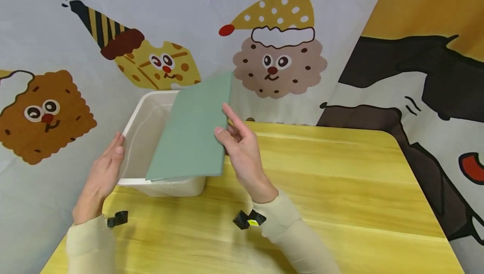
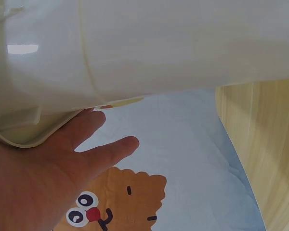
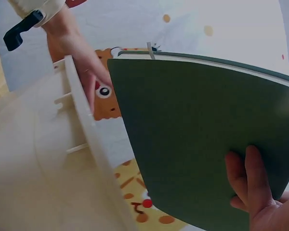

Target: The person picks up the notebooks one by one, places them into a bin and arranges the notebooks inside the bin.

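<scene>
A green hardcover notebook (image 1: 194,129) is tilted over the right side of a white plastic bin (image 1: 175,186). My right hand (image 1: 245,154) grips its right edge, with the thumb on the upper cover and several fingers (image 3: 257,175) against the underside. From the page edges pokes a thin ribbon marker (image 3: 151,50). My left hand (image 1: 103,171) rests against the bin's left rim, its fingers extended along the outside. The left wrist view shows the bin's outer wall (image 2: 149,48) above that hand. The notebook hides the bin's right part from the head view.
The bin stands at the left of a yellow wood-grain table (image 1: 340,190). Behind the table hangs a pale cloth (image 1: 181,17) printed with cartoon biscuits and cheese. Small black devices (image 1: 249,219) sit at both wrists.
</scene>
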Action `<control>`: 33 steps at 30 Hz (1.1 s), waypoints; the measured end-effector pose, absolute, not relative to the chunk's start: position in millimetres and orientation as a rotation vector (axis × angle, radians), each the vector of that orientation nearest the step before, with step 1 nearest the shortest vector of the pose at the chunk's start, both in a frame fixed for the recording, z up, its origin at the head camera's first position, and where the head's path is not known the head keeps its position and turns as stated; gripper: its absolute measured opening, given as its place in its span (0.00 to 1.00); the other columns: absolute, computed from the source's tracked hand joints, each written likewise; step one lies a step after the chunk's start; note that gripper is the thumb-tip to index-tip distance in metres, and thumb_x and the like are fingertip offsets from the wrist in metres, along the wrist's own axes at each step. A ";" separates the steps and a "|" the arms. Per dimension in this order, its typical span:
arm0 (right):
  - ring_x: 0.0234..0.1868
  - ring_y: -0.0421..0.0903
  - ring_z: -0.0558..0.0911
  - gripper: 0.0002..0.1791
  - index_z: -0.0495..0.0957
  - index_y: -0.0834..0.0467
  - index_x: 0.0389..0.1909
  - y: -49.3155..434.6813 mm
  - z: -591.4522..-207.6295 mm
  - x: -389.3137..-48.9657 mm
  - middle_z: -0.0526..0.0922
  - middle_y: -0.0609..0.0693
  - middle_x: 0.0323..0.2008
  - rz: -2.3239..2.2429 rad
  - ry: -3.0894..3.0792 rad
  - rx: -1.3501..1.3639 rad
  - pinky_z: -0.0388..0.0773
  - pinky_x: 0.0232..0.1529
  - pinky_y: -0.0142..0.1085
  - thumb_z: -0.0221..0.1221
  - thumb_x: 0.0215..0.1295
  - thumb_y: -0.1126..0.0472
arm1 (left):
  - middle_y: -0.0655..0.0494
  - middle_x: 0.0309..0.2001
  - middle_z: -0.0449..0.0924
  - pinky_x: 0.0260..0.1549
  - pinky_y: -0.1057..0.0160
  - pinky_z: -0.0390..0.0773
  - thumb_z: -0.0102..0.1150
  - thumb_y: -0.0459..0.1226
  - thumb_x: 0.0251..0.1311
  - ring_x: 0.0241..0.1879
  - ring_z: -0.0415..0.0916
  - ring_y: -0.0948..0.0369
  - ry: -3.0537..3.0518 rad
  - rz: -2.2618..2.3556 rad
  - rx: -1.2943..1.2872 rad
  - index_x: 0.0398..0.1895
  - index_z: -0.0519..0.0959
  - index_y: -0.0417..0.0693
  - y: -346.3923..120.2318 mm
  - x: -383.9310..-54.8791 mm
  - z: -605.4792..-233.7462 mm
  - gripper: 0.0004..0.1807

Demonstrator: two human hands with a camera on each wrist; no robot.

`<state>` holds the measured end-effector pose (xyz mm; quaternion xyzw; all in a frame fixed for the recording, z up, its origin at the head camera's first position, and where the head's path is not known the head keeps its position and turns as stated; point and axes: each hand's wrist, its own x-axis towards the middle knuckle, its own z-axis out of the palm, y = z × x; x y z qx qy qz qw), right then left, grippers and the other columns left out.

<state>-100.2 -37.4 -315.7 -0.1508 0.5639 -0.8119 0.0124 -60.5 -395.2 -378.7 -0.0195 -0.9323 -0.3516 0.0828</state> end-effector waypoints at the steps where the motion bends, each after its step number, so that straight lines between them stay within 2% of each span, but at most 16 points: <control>1: 0.32 0.39 0.73 0.33 0.67 0.49 0.77 -40.8 -316.8 -102.7 0.76 0.46 0.31 -2.529 1.746 -0.461 0.75 0.33 0.27 0.59 0.73 0.65 | 0.48 0.84 0.38 0.73 0.29 0.37 0.23 0.49 0.85 0.79 0.37 0.33 -2.784 -1.053 -0.053 0.84 0.47 0.43 -395.4 -60.6 -377.9 0.32; 4: 0.40 0.40 0.80 0.33 0.66 0.49 0.78 -50.5 -320.5 -109.9 0.84 0.52 0.45 -2.532 1.701 -0.428 0.81 0.37 0.29 0.58 0.74 0.65 | 0.50 0.84 0.37 0.73 0.29 0.36 0.23 0.49 0.85 0.80 0.36 0.33 -2.789 -1.064 -0.033 0.84 0.46 0.47 -396.3 -60.5 -375.5 0.32; 7: 0.45 0.43 0.83 0.34 0.65 0.51 0.79 -60.6 -325.3 -116.8 0.84 0.58 0.56 -2.535 1.689 -0.399 0.84 0.37 0.30 0.58 0.74 0.67 | 0.50 0.84 0.38 0.73 0.29 0.36 0.23 0.48 0.84 0.79 0.37 0.33 -2.780 -1.054 -0.037 0.84 0.47 0.47 -397.4 -59.9 -373.3 0.31; 9: 0.47 0.45 0.84 0.35 0.64 0.52 0.79 -66.2 -328.3 -120.4 0.82 0.60 0.61 -2.537 1.693 -0.378 0.85 0.37 0.31 0.59 0.73 0.67 | 0.50 0.84 0.38 0.74 0.30 0.35 0.22 0.48 0.84 0.79 0.37 0.33 -2.778 -1.048 -0.049 0.84 0.46 0.46 -397.4 -59.2 -372.5 0.31; 16: 0.56 0.48 0.84 0.35 0.65 0.52 0.79 -83.6 -341.1 -130.3 0.79 0.58 0.65 -2.468 1.794 -0.285 0.87 0.41 0.35 0.60 0.73 0.66 | 0.51 0.84 0.39 0.73 0.29 0.36 0.22 0.46 0.85 0.79 0.38 0.31 -2.785 -1.013 -0.068 0.84 0.47 0.44 -393.8 -57.5 -376.0 0.31; 20: 0.62 0.47 0.81 0.35 0.65 0.55 0.78 -97.0 -347.1 -136.5 0.75 0.58 0.70 -2.432 1.858 -0.272 0.84 0.51 0.36 0.61 0.72 0.67 | 0.51 0.84 0.38 0.73 0.28 0.36 0.22 0.47 0.84 0.79 0.38 0.31 -2.787 -1.017 -0.058 0.84 0.47 0.45 -393.2 -57.8 -375.0 0.31; 24: 0.69 0.47 0.75 0.35 0.65 0.58 0.78 -110.1 -350.8 -139.7 0.69 0.56 0.74 -2.380 1.951 -0.288 0.78 0.61 0.36 0.61 0.71 0.67 | 0.53 0.84 0.37 0.72 0.27 0.36 0.22 0.48 0.84 0.79 0.37 0.31 -2.790 -1.022 -0.055 0.84 0.47 0.46 -393.4 -56.5 -374.4 0.31; 33: 0.68 0.44 0.75 0.31 0.71 0.55 0.75 -124.8 -345.2 -140.9 0.75 0.53 0.70 -2.116 2.239 -0.310 0.75 0.64 0.34 0.62 0.72 0.63 | 0.52 0.84 0.37 0.72 0.27 0.37 0.23 0.49 0.85 0.79 0.38 0.33 -2.805 -0.999 -0.038 0.84 0.47 0.46 -392.6 -57.5 -372.9 0.32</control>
